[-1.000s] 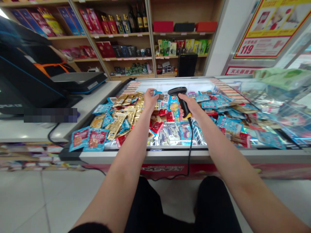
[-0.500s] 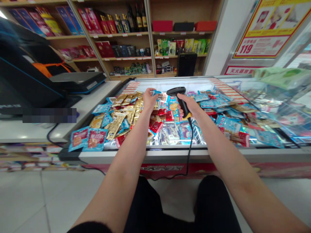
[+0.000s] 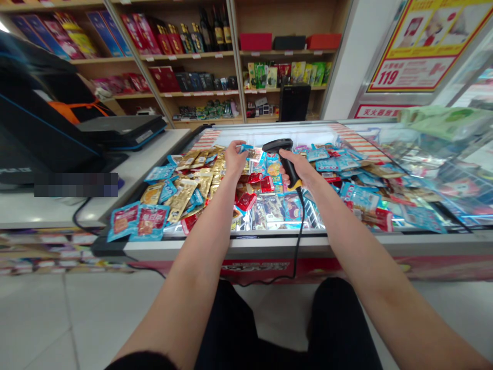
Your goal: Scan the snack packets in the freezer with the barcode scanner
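Observation:
My right hand (image 3: 297, 167) is closed around the grip of a black and yellow barcode scanner (image 3: 288, 163), its head turned left. A black cable runs from its base down over the freezer's front edge. Just left of the scanner, my left hand (image 3: 235, 156) pinches a small blue snack packet (image 3: 245, 149), partly hidden by the fingers. Under and around both hands lie many snack packets: gold packets (image 3: 183, 198) on the left, red packets (image 3: 246, 201) in the middle, blue packets (image 3: 360, 198) on the right.
The packets lie on a glass-topped chest freezer (image 3: 269, 245). At left, a counter (image 3: 154, 154) carries a scale (image 3: 123, 128) and a black terminal (image 3: 42, 128). Behind are stocked shelves (image 3: 196, 95). Green plastic bags (image 3: 442, 123) lie at the right. A person with orange apron strings stands behind the terminal.
The view shifts slightly. Both hands keep their grips and stay almost in place, the scanner still beside the blue packet.

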Tool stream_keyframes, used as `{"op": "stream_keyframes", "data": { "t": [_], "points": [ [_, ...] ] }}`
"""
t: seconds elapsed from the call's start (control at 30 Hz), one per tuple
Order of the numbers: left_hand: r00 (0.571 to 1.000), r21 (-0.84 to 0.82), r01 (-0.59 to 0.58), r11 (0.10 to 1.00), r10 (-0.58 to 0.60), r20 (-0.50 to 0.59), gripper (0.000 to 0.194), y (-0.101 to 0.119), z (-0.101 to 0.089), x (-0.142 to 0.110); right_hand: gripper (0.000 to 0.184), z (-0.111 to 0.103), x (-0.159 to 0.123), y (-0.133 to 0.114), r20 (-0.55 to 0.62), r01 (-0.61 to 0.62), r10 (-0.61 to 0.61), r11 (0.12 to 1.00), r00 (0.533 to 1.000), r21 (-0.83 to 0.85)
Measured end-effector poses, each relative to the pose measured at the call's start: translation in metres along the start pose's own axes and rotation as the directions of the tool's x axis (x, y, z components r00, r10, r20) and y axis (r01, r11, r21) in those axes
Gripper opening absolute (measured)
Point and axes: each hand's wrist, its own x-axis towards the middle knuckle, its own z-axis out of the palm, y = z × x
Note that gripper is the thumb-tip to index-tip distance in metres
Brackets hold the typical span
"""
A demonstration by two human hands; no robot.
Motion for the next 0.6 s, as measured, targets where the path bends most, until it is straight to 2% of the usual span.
{"op": "stream_keyframes", "data": {
  "t": [0.2,0.6],
  "points": [
    [1.000,-0.022,-0.013,1.000,0.013,-0.002,0.034,0.0019,0.0004,-0.0011,0.030,0.0005,-0.0034,-0.0021,0.006,-0.028,0.028,1.000,1.000,-0.002],
    [1.000,-0.037,-0.024,0.999,0.024,-0.003,0.036,-0.0008,0.0009,0.0008,0.032,-0.0024,0.0001,0.0010,0.025,0.007,-0.006,1.000,1.000,-0.006]
  ]
}}
